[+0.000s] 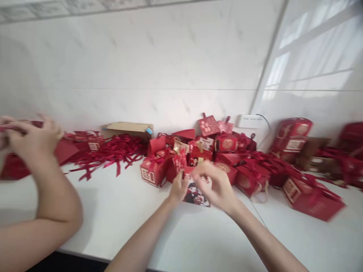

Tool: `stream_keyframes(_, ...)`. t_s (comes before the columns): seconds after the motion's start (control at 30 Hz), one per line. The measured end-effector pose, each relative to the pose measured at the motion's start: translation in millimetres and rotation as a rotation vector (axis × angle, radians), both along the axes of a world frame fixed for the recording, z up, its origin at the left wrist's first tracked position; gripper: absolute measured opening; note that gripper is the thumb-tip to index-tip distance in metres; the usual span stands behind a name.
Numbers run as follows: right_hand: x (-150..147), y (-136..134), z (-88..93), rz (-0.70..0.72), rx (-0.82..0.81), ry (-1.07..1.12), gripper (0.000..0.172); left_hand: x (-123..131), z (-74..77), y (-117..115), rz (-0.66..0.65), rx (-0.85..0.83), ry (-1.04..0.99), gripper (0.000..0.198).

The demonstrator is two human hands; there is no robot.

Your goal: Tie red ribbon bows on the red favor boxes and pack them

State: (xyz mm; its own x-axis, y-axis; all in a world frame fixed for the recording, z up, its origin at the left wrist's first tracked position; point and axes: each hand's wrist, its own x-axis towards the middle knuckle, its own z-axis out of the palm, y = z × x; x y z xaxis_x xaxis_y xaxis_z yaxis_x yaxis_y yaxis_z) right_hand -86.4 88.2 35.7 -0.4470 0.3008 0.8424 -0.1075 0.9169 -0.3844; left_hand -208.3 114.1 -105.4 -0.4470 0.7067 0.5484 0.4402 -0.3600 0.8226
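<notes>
A small red gift box (197,193) with a printed cartoon couple on its front stands upright on the white table before me. My left hand (179,187) grips its left side, thumb and fingers closed on it. Just above and in front of the box's right side, my right hand (217,185) is blurred, its fingers curled in toward the thumb. Whatever those fingers hold, if anything, I cannot make out. Directly behind the box lies a heap of finished-looking red gift boxes (227,144), some with ribbons on top.
Another person's hands (36,138) work on red card at the left. Loose red ribbons (113,151) lie by an open cardboard box (127,128). A red box (314,196) stands at the right. A white power strip (251,121) is against the tiled wall.
</notes>
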Motion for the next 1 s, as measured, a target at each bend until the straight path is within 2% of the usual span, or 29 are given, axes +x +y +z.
stream_keyframes(0.03,22.5,21.0,-22.9,-0.166,-0.034,0.143,0.025,-1.0,0.2,0.9,-0.032,-0.018,0.002,0.027)
stream_keyframes(0.07,35.9,40.3,-45.7,-0.306,-0.07,0.202,0.018,-1.8,0.4,1.6,-0.054,-0.033,0.004,0.028)
stream_keyframes(0.1,41.4,57.0,-67.2,-0.387,-0.093,0.202,0.013,-2.2,0.6,2.1,-0.073,-0.048,0.013,0.029)
stream_keyframes(0.13,41.0,70.6,-86.5,-0.415,-0.109,0.189,0.013,-2.1,0.8,2.3,-0.08,-0.06,0.02,0.03)
stream_keyframes(0.2,31.8,86.4,-115.1,-0.366,-0.199,0.106,0.019,0.2,0.9,2.0,-0.066,-0.077,0.024,0.031)
stream_keyframes(0.27,23.4,88.9,-129.4,-0.307,-0.291,0.054,0.024,4.7,0.8,1.1,-0.032,-0.085,0.008,0.031)
stream_keyframes(0.33,22.3,84.3,-132.8,-0.295,-0.337,0.057,0.024,9.3,1.2,0.0,-0.015,-0.085,-0.016,0.031)
stream_keyframes(0.43,28.1,76.8,-129.9,-0.301,-0.337,0.073,0.022,13.0,5.8,-2.7,-0.057,-0.091,-0.031,0.028)
stream_keyframes(0.53,30.5,72.3,-128.3,-0.288,-0.347,0.045,0.019,13.7,17.2,-9.0,-0.092,-0.038,-0.003,0.022)
stream_keyframes(0.63,28.2,67.6,-128.5,-0.272,-0.361,0.013,0.02,14.8,30.6,-16.9,-0.069,0.039,0.058,0.02)
stream_keyframes(0.73,26.8,63.5,-126.4,-0.274,-0.363,-0.001,0.019,15.7,38.7,-21.6,-0.058,0.046,0.086,0.016)
stream_keyframes(0.9,29.5,61.5,-119.8,-0.324,-0.263,0.054,0.009,15.5,40.3,-22.8,-0.072,-0.003,0.096,0.013)
stream_keyframes(1.0,30.0,59.3,-118.4,-0.318,-0.209,0.096,0.015,16.6,40.9,-23.7,-0.078,-0.003,0.072,0.013)
